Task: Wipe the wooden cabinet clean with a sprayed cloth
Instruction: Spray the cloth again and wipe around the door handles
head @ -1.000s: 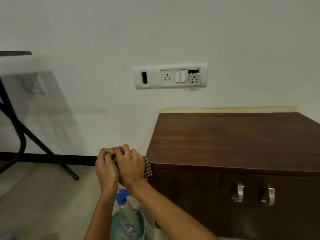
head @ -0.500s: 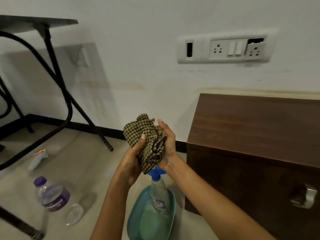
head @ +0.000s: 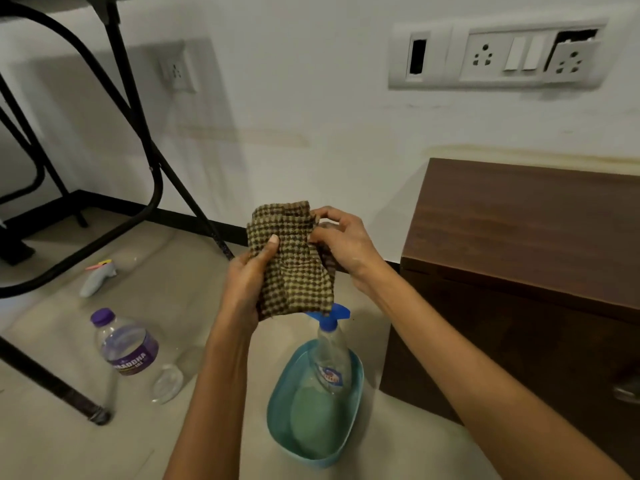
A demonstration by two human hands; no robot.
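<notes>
- Writing: purple label on the clear plastic water bottle with a purple cap (head: 128, 344) carries white capitals, blurred; only "ADD" reads with any confidence.
- Blue, red and white label on the clear spray bottle with a blue trigger head (head: 330, 355): text not legible.
- Bottles: 2. The water bottle stands on the floor at left. The spray bottle stands inside the teal plastic basin (head: 277, 410).
- Basins: 1, on the floor just beside the left side of the dark brown wooden cabinet (head: 519, 237).
- Cloths: 1, a brown-and-tan checked cloth (head: 294, 261), held in the air above the spray head, left of the cabinet and not touching it.
- Hands: 2, both clamped on the cloth. Left hand (head: 247, 282) grips the lower left part, thumb laid across the front. Right hand (head: 346, 240) pinches the upper right edge.
- Long white switch plate (head: 495, 55) on the wall: 2 three-pin sockets, 2 rocker switches, 1 dark slot. The right socket sits crooked, with a dark gap above it.
- Small white single-socket plate (head: 176, 72) on the wall at left: 1.
- Black tubular metal table frame (head: 138, 133): 1, at left.
- Small grey object with pink and yellow parts (head: 98, 275) on the floor: 1, identity unclear.
</notes>
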